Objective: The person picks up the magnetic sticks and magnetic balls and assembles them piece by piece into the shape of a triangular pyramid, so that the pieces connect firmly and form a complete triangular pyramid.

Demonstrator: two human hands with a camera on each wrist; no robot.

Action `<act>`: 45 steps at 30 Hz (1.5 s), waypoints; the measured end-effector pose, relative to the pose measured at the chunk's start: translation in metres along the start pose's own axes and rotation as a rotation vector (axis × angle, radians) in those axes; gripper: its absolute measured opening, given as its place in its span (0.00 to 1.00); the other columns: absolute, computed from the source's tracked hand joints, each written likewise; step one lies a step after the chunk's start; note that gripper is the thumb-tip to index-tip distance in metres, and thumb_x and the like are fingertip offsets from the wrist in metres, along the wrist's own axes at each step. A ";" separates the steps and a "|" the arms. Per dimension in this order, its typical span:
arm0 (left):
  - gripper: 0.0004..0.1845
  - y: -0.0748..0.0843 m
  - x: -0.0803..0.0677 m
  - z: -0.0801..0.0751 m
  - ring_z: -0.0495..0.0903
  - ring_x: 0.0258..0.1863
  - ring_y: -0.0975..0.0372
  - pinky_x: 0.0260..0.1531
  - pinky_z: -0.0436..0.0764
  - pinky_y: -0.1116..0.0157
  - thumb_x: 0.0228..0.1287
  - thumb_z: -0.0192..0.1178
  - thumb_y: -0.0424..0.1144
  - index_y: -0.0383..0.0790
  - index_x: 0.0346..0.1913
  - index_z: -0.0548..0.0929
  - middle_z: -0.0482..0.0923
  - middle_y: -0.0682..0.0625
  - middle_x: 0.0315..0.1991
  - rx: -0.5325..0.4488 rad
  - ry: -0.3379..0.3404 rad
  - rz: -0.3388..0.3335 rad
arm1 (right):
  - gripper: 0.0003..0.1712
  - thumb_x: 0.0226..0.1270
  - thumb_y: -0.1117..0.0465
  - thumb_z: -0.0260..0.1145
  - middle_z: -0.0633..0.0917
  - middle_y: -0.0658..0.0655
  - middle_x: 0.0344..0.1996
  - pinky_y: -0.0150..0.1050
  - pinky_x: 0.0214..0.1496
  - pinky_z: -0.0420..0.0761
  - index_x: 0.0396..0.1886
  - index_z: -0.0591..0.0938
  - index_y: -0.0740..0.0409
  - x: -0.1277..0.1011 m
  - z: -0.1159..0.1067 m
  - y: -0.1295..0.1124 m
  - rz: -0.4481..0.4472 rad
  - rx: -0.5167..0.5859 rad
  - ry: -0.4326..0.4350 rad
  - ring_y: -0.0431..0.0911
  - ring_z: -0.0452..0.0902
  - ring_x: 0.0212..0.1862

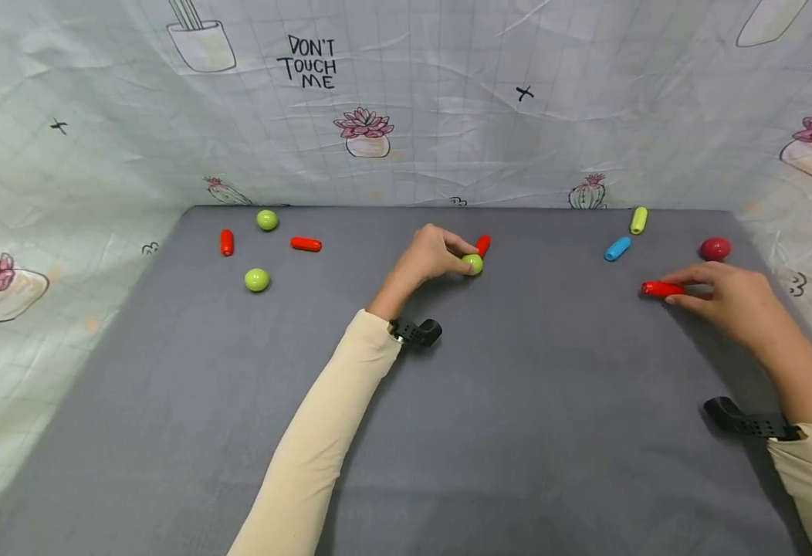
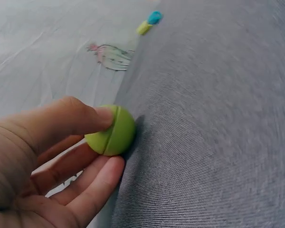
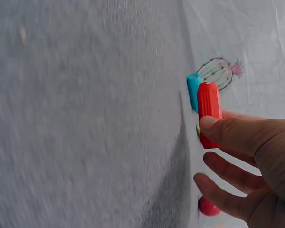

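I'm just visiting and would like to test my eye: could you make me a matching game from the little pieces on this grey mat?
Things:
1. green ball
2. red cylinder
3. blue cylinder
4. dark red ball

Places:
A. lying free beside a yellow-green cylinder
B. pinched by the left hand
C. lying free near the mat's far right corner
D. held by the right hand

Pairs: 1-B, 2-D, 3-A, 4-C
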State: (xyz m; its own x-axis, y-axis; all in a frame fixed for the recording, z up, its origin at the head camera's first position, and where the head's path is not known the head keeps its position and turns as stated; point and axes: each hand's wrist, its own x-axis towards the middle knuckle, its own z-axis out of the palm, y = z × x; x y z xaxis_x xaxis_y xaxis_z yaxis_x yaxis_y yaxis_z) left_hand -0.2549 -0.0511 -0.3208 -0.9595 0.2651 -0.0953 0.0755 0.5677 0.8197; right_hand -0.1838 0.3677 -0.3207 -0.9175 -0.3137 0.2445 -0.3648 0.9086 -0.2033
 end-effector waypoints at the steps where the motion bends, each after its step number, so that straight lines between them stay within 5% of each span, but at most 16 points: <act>1: 0.11 -0.002 -0.001 0.000 0.79 0.40 0.63 0.34 0.75 0.70 0.52 0.80 0.37 0.48 0.40 0.94 0.90 0.55 0.38 -0.021 0.000 -0.011 | 0.17 0.53 0.68 0.79 0.87 0.70 0.40 0.45 0.30 0.75 0.45 0.88 0.65 -0.001 0.000 -0.003 0.007 0.012 0.002 0.60 0.83 0.34; 8: 0.12 0.003 -0.001 0.005 0.80 0.38 0.64 0.33 0.75 0.70 0.51 0.80 0.36 0.48 0.40 0.94 0.90 0.53 0.39 -0.015 0.034 -0.019 | 0.17 0.62 0.65 0.76 0.87 0.71 0.44 0.59 0.40 0.81 0.51 0.88 0.63 0.010 -0.002 -0.032 0.039 0.099 -0.027 0.65 0.86 0.41; 15: 0.13 0.008 -0.001 0.016 0.81 0.41 0.62 0.34 0.78 0.70 0.53 0.79 0.34 0.44 0.43 0.93 0.88 0.50 0.45 -0.082 0.064 -0.059 | 0.17 0.58 0.65 0.79 0.90 0.62 0.39 0.33 0.36 0.81 0.49 0.90 0.58 0.036 0.003 -0.062 -0.053 0.151 -0.034 0.56 0.87 0.38; 19: 0.13 0.009 0.001 0.018 0.81 0.40 0.61 0.33 0.77 0.70 0.52 0.79 0.33 0.43 0.43 0.93 0.88 0.49 0.44 -0.085 0.075 -0.065 | 0.15 0.61 0.63 0.77 0.90 0.60 0.38 0.42 0.34 0.82 0.49 0.90 0.57 0.052 0.009 -0.075 -0.063 0.169 -0.063 0.53 0.86 0.36; 34: 0.14 0.004 0.001 0.008 0.80 0.43 0.61 0.34 0.77 0.70 0.53 0.79 0.35 0.43 0.45 0.93 0.87 0.48 0.46 -0.043 0.066 -0.034 | 0.21 0.62 0.48 0.77 0.89 0.59 0.45 0.35 0.32 0.69 0.52 0.90 0.50 0.094 0.044 -0.089 0.177 0.443 -0.179 0.45 0.70 0.36; 45: 0.14 0.002 -0.003 0.012 0.80 0.44 0.62 0.37 0.78 0.70 0.54 0.79 0.36 0.45 0.45 0.93 0.87 0.50 0.46 -0.025 0.065 -0.043 | 0.16 0.62 0.57 0.78 0.90 0.58 0.46 0.34 0.37 0.73 0.50 0.91 0.52 0.111 0.064 -0.114 0.093 0.478 -0.216 0.48 0.79 0.43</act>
State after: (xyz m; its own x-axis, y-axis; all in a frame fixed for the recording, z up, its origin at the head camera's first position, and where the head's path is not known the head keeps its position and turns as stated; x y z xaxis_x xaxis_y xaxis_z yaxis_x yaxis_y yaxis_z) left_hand -0.2488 -0.0414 -0.3256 -0.9774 0.1891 -0.0948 0.0273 0.5573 0.8298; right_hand -0.2538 0.2115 -0.3307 -0.9429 -0.3327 0.0145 -0.2653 0.7244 -0.6363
